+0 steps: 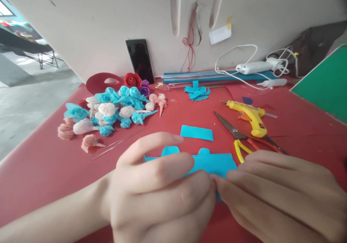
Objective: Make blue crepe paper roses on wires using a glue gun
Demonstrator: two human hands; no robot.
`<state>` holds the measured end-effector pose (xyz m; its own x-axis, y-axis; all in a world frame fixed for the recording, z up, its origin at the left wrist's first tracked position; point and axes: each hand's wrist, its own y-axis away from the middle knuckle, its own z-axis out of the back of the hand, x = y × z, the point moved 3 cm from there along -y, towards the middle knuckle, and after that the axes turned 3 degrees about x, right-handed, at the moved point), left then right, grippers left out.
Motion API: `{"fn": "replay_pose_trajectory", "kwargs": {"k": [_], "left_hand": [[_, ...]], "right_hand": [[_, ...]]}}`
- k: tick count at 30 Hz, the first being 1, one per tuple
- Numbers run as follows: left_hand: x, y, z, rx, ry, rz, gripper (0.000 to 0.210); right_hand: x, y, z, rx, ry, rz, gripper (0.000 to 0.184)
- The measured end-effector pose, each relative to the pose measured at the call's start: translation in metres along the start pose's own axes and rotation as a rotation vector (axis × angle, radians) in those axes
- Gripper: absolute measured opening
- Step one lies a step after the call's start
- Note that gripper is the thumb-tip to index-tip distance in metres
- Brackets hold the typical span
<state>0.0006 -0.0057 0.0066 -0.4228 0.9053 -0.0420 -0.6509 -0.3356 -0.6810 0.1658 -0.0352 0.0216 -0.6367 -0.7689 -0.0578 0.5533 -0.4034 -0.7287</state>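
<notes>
My left hand (162, 185) is closed, its thumb hidden behind curled fingers. Its fingertips meet those of my right hand (284, 194), which is also closed in a pinch. Between and just behind them shows light blue crepe paper (214, 163), mostly covered by the hands. Both hands seem to pinch this paper, though the exact grip is hidden. A small cut blue strip (197, 133) lies flat just beyond my left fingers. Scissors (235, 131) with yellow and red handles lie partly open, with their handles beside my right hand.
Paper roses (107, 109) in blue, white and pink are heaped at the left, near thin wires (116, 144). A yellow glue gun (248, 114) rests at the right. Blue scraps (197, 91), a phone (139, 60) and a white power strip (253, 67) are along the wall.
</notes>
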Motion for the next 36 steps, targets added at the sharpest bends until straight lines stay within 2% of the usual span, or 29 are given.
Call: {"fn": "replay_pose_trajectory", "kwargs": {"k": [3,5,8,12,14,17,19,22,23,26,30,33,36], "left_hand": [[0.004,-0.006,0.007,-0.108,-0.056,-0.223,0.035],[0.008,-0.008,0.007,-0.077,-0.065,-0.294,0.035],[0.013,-0.007,0.008,-0.058,-0.056,-0.297,0.031],[0.012,-0.006,0.009,-0.042,-0.053,-0.299,0.028],[0.011,-0.007,0.010,-0.033,-0.060,-0.303,0.028],[0.012,-0.008,0.011,-0.030,-0.066,-0.314,0.026],[0.013,-0.008,0.011,-0.030,-0.049,-0.322,0.024],[0.015,-0.007,0.004,-0.009,-0.034,-0.336,0.020],[0.016,-0.006,0.000,0.001,-0.034,-0.334,0.016],[0.018,-0.003,-0.015,0.050,0.002,-0.291,0.004],[0.019,0.002,-0.034,0.088,0.063,-0.262,0.004],[0.020,0.006,-0.043,0.107,0.100,-0.240,0.005],[0.023,0.009,-0.047,0.098,0.158,-0.206,0.006]], "right_hand": [[-0.002,-0.002,0.001,-0.023,0.019,0.015,0.013],[-0.003,0.000,0.001,-0.015,0.049,0.019,0.014],[-0.004,0.006,0.001,0.003,0.063,0.024,0.015],[-0.005,0.008,-0.005,0.166,0.002,0.005,0.018],[-0.009,0.004,-0.003,0.183,-0.028,-0.040,0.015],[-0.020,-0.004,0.008,0.148,-0.024,-0.182,0.014],[-0.035,-0.005,0.019,0.107,0.040,-0.321,0.020],[-0.068,0.010,0.032,0.082,0.205,-0.613,0.029],[-0.081,0.020,0.033,0.129,0.239,-0.734,0.031],[-0.118,0.060,0.028,0.274,0.252,-0.893,0.022],[-0.153,0.113,0.010,0.512,0.186,-1.153,0.022],[-0.164,0.127,-0.003,0.635,0.072,-1.280,0.020],[-0.169,0.123,-0.010,0.699,-0.045,-1.375,0.023]]}}
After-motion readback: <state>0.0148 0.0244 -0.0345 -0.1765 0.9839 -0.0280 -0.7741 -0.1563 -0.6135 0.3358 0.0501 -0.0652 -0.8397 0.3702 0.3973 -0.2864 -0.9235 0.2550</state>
